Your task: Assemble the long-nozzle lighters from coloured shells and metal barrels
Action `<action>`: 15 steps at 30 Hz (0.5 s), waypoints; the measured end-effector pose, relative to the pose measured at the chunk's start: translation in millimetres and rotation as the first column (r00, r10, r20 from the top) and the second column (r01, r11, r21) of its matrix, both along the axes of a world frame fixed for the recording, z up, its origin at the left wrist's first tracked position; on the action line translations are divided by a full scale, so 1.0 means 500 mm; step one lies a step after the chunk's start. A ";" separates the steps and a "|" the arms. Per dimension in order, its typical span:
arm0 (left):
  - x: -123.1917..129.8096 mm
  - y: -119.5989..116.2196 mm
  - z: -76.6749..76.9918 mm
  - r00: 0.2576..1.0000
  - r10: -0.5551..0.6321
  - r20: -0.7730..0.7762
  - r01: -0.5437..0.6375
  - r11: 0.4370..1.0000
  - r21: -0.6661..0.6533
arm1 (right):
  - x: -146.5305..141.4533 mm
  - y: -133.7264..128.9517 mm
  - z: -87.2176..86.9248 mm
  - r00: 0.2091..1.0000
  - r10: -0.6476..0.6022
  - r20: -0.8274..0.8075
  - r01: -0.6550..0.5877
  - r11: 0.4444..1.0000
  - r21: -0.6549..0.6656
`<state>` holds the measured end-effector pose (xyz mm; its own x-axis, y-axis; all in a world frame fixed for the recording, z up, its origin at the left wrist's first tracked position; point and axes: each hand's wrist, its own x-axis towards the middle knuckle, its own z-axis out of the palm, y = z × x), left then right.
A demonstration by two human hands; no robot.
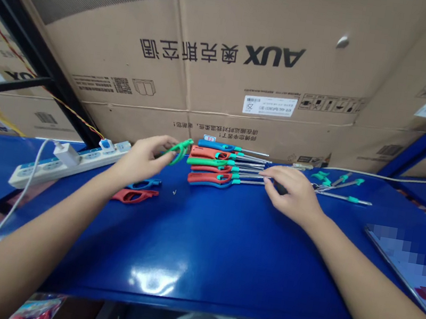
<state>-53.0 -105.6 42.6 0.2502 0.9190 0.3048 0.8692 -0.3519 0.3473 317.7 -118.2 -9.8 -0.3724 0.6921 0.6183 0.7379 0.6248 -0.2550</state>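
Observation:
My left hand [146, 157] grips a green plastic handle piece [179, 152] above the blue table. A blue handle piece [144, 185] and a red handle piece [136, 196] lie just below that hand. At the back middle, several lighters with red, green and blue handles [210, 179] lie side by side, their metal rods pointing right. My right hand [290, 193] is at the tips of those rods, its fingers closed round a dark object [280, 188] that is mostly hidden.
A white power strip [83, 159] with plugs lies at the left. Metal rods with teal ends [352, 199] and small teal parts [321, 178] lie right of my right hand. A tablet-like device [409, 271] is at the right edge. A cardboard box [217, 31] stands behind.

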 end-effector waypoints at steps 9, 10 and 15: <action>0.184 -0.128 -0.139 0.908 -0.410 -0.089 0.386 0.899 -0.208 | -0.086 -0.075 -0.019 0.868 0.484 0.115 -0.453 0.864 -0.218; 0.188 -0.130 -0.146 0.906 -0.416 -0.084 0.392 0.895 -0.212 | -0.092 -0.075 -0.025 0.834 0.511 0.208 -0.459 0.852 -0.251; 0.171 -0.140 -0.144 0.912 -0.405 0.071 0.411 0.903 -0.123 | -0.083 -0.056 -0.042 0.823 0.483 0.301 -0.374 0.858 -0.353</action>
